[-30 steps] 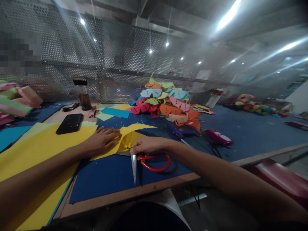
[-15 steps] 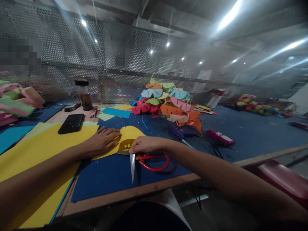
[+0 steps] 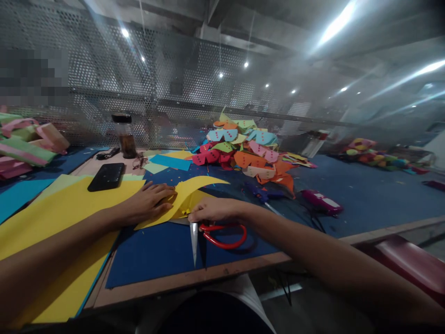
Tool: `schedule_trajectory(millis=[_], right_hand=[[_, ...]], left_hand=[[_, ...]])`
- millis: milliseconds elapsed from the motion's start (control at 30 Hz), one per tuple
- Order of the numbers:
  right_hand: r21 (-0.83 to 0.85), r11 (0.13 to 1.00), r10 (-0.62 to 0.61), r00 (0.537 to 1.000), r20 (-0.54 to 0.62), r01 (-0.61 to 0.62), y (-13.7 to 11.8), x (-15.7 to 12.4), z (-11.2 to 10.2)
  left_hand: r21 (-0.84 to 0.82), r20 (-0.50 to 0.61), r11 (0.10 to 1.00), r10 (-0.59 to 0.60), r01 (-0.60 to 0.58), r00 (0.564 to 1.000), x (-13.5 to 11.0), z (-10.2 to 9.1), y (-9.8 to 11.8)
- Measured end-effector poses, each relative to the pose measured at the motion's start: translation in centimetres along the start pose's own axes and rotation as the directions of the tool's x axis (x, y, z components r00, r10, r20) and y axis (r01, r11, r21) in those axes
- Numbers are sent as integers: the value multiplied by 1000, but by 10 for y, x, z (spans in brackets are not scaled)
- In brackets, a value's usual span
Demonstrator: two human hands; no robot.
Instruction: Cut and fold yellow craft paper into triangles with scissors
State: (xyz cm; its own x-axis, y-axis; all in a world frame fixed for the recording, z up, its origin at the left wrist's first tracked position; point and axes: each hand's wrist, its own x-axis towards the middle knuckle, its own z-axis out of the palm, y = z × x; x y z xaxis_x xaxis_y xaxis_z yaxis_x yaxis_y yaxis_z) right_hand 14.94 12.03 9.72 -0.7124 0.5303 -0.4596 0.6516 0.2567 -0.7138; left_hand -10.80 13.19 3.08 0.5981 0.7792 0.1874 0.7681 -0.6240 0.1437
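My left hand (image 3: 151, 204) lies with its fingers stretched over a cut piece of yellow paper (image 3: 189, 190), pressing it to the blue mat. The paper curls upward, and its strip-like far end stands free to the right above my other hand. My right hand (image 3: 213, 211) is closed around red-handled scissors (image 3: 225, 243), with the blades pointing down towards the near table edge. Its fingertips are beside the paper's lower fold, where small dark spots show. Whether they also touch the paper I cannot tell.
Large yellow sheets (image 3: 76, 218) lie at left under a black phone (image 3: 106, 176). Behind stand a lidded jar (image 3: 127, 139) and a heap of coloured paper cut-outs (image 3: 243, 146). A blue glue gun (image 3: 264, 192) and a purple case (image 3: 321, 202) sit to the right.
The yellow paper's curled edge has sprung loose and now reaches out to the right as a raised strip. Both hands stay nearly in place; the view has shifted slightly.
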Motion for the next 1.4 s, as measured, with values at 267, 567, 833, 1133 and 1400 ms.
schedule_trajectory(millis=[267, 567, 833, 1133, 1400], right_hand=[[-46, 997, 53, 997, -56, -55, -2, -1, -1], [-32, 997, 70, 996, -47, -72, -9, 2, 0], [-31, 998, 59, 997, -48, -61, -10, 2, 0], [-48, 996, 73, 995, -60, -76, -13, 6, 2], [-48, 998, 34, 999, -36, -36, -10, 5, 2]], left_hand=[[-106, 219, 988, -89, 115, 972, -14, -34, -21], [-221, 152, 975, 4, 30, 988, -16, -34, -26], [-349, 177, 936, 119, -51, 977, -17, -37, -20], [-326, 269, 945, 108, -15, 957, -20, -51, -10], [-337, 271, 942, 97, 0, 958, -19, -49, -13]])
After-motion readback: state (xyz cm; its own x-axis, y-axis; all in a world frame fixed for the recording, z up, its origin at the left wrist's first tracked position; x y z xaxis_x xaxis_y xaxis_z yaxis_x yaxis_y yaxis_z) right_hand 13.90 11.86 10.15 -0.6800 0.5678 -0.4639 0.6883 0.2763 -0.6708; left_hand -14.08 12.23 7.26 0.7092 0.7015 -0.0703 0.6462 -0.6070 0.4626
